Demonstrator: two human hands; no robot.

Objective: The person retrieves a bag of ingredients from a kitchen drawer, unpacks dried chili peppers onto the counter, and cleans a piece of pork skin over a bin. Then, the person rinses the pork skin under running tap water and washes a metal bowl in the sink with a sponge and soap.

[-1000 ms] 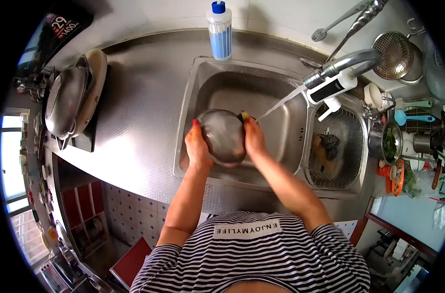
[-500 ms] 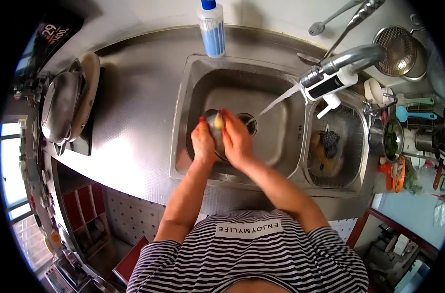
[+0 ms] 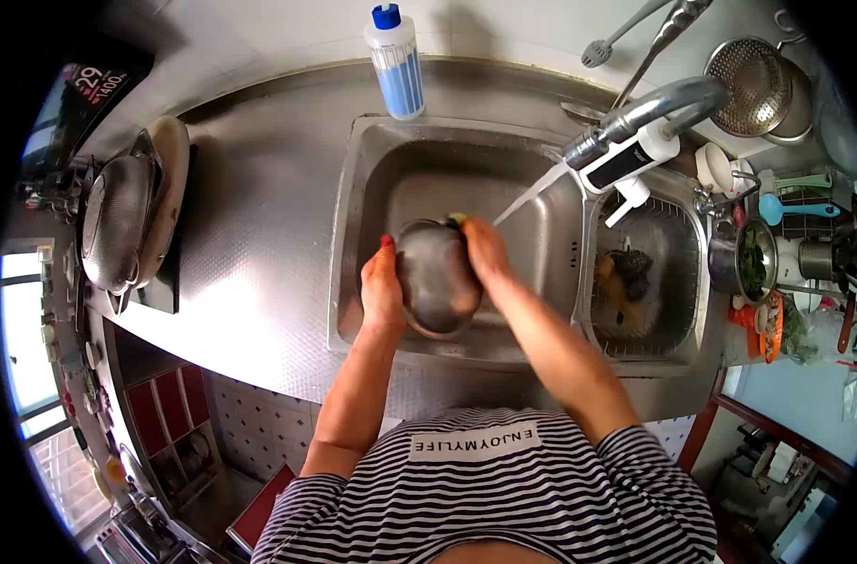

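Note:
A round metal bowl (image 3: pixel 436 282), blurred by motion, is held up over the large sink basin (image 3: pixel 541 202). My left hand (image 3: pixel 382 289) grips its left rim, thumb up along the edge. At the bowl's right side, my right hand (image 3: pixel 487 254) is closed on a small yellow-green sponge (image 3: pixel 457 218), mostly covered by the fingers and pressed to the rim. Water runs from the faucet (image 3: pixel 626 122) into the basin, just right of my right hand.
A blue-capped bottle (image 3: pixel 397 70) stands behind the sink. On the right, a smaller basin holds a wire basket (image 3: pixel 668 310) with a dark scrubber. Pans and a strainer (image 3: pixel 118 226) lean at the left; utensils and a pot of greens (image 3: pixel 755 263) crowd the far right.
The bowl has come up and turned, so its broad round surface now shows. My right hand has moved right along its edge, and the sponge is more hidden.

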